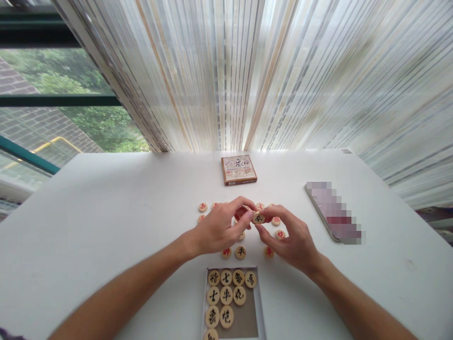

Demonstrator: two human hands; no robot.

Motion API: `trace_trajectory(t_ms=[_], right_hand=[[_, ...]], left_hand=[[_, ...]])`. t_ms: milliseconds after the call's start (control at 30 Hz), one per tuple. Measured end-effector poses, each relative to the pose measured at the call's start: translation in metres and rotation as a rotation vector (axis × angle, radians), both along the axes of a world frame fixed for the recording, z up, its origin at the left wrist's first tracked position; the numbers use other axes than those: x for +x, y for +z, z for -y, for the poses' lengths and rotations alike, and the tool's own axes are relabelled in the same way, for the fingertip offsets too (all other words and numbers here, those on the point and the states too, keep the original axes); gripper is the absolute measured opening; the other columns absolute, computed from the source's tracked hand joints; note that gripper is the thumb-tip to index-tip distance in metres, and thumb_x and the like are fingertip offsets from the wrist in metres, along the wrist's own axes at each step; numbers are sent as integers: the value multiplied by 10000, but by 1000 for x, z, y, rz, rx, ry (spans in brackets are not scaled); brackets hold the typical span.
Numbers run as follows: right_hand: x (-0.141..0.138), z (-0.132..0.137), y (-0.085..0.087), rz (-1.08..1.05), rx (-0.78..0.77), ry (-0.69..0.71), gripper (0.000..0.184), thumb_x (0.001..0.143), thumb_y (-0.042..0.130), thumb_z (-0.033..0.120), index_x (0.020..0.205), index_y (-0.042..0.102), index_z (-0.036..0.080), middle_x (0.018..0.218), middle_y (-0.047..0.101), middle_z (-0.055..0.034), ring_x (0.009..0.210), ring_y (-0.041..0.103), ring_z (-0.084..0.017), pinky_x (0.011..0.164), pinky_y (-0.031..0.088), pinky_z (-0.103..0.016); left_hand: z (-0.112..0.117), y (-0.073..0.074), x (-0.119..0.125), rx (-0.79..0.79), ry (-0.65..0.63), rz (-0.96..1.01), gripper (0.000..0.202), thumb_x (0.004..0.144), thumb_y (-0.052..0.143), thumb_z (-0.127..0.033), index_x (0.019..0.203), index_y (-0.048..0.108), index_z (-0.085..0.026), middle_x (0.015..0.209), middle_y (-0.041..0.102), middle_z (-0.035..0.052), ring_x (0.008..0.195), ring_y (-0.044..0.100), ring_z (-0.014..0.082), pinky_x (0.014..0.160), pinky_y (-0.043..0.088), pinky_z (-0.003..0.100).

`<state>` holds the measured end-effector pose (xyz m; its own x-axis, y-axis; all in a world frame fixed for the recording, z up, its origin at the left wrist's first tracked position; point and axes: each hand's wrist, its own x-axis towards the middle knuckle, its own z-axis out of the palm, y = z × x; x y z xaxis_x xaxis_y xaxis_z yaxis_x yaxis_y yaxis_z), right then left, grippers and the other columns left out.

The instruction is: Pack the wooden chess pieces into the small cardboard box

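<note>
My left hand point(221, 229) and my right hand point(290, 238) meet above the middle of the white table point(106, 212). Both pinch one round wooden chess piece point(258, 218) with a black character, held between their fingertips. Under and around the hands lie several loose wooden pieces point(203, 207) with red and black characters. In front of me a shallow box tray point(262, 311) holds several pieces with black characters point(226, 295), laid in rows.
A square box lid point(239, 169) with printed characters lies at the far middle of the table. A flat phone-like object point(332, 210), blurred out, lies to the right. Striped curtains hang behind the table, and a window is at the left.
</note>
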<state>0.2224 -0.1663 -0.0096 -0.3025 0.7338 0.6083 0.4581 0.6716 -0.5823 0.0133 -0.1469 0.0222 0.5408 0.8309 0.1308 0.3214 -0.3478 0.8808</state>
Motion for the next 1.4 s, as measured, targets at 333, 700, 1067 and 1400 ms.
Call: trace_trajectory(t_ms=[333,700,1067,1400], right_hand=[[-1,1,-1,1,-6,7,286,898,658,137,1150,577,246,907,689,-22,770,666,-170,698,561,-308],[-2,2,-5,-16,36,51,349,897,620,93,1201,582,261,950,725,-23,761,703,-172,795,608,-347],[1,5,3,-10,69,59,319,888,607,71,1156,587,244,955,730,-40,771,699,-168,759,594,-331],[8,1,7,124,-46,149,196,938,594,142,1117,591,220,862,665,-19,749,625,-159,715,526,-306]], left_hand=[[-1,0,0,20,-31,62,184,961,611,-249,1132,606,-179,1001,733,55,878,696,162,809,573,301],[-1,2,-1,41,52,-3,204,905,709,-356,1004,661,-185,904,754,38,817,706,170,771,577,294],[4,20,-9,47,59,-9,221,894,722,-384,930,666,-173,828,730,20,756,677,145,704,530,259],[41,28,-23,20,-160,-257,145,947,628,-249,1077,687,-223,866,737,-5,771,670,127,748,505,235]])
